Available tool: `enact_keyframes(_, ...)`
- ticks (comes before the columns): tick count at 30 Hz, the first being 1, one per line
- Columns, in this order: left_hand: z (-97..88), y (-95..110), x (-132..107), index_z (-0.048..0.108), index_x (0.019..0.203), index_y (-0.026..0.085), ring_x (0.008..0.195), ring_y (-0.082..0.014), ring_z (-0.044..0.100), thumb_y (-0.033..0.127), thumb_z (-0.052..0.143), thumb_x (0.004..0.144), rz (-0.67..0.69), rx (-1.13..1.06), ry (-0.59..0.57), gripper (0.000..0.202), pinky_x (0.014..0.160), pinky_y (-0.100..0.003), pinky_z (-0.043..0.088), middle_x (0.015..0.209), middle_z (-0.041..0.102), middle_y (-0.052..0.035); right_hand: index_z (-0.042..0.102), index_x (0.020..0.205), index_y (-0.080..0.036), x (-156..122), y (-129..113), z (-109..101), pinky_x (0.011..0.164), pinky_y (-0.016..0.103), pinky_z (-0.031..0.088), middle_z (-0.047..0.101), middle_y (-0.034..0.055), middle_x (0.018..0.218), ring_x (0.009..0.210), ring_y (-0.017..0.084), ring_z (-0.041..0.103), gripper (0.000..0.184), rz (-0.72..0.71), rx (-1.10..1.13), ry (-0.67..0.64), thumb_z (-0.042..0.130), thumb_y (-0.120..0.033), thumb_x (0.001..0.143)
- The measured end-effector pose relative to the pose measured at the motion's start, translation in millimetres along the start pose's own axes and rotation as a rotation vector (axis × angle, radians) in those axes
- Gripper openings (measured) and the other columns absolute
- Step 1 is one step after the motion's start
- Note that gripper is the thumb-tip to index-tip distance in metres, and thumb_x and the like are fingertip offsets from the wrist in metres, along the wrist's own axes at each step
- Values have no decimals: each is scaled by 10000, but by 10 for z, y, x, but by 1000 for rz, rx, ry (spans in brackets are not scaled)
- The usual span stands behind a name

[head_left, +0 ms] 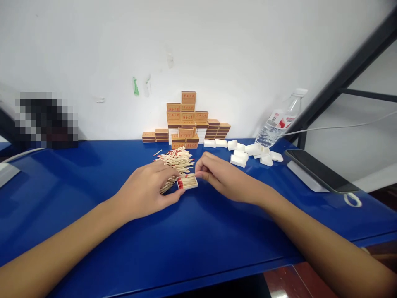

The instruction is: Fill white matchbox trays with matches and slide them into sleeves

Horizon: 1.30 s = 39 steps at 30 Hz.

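A small white matchbox tray (187,186) with red-tipped matches (188,181) lying in it is held between the thumb and fingers of my left hand (151,186). My right hand (221,176) is closed at the tray's right end, thumb against the curled fingers. Whether it pinches the tray's edge or a match, I cannot make out. Just behind the tray lies a loose heap of matches (178,159), partly covered by my left hand.
Orange matchboxes (187,117) are stacked against the wall. Several white empty trays (238,159) lie right of them. A water bottle (279,120) leans at the back right, near a phone on a stand (319,169). Everything stands on a blue table (186,248).
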<state>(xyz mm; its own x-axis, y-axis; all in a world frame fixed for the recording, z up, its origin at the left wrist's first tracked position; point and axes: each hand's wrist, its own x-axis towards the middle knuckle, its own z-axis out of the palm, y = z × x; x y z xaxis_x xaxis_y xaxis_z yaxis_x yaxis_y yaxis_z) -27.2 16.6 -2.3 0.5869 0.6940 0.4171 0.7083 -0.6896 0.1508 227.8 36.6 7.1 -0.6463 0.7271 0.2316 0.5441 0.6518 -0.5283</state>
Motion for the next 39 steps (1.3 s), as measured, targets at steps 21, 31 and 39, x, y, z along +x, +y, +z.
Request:
enact_keyframes(21, 55, 6, -37, 727, 1039, 203, 769, -199, 622, 416, 665, 918, -7, -64, -102, 253, 654, -322, 443, 835, 685, -29, 572, 961, -192, -31, -68, 80, 710, 292, 418, 600, 41, 1026, 833, 160, 556, 109, 0, -73, -116, 553, -227, 1062)
enact_keyframes(31, 59, 24, -32, 725, 1013, 215, 691, -167, 565, 414, 661, 921, 16, -115, -147, 229, 643, -303, 411, 760, 621, -2, 627, 952, -191, -26, -65, 114, 690, 270, 408, 597, 18, 996, 812, 137, 552, 76, -4, -79, -92, 599, -178, 1021)
enact_keyframes(39, 49, 26, -43, 705, 947, 191, 705, -173, 561, 408, 668, 917, 31, -106, -170, 222, 640, -306, 401, 779, 616, -13, 628, 935, -186, -21, -74, 139, 667, 273, 382, 596, 13, 932, 777, 137, 540, 100, -2, -115, -54, 591, -98, 965)
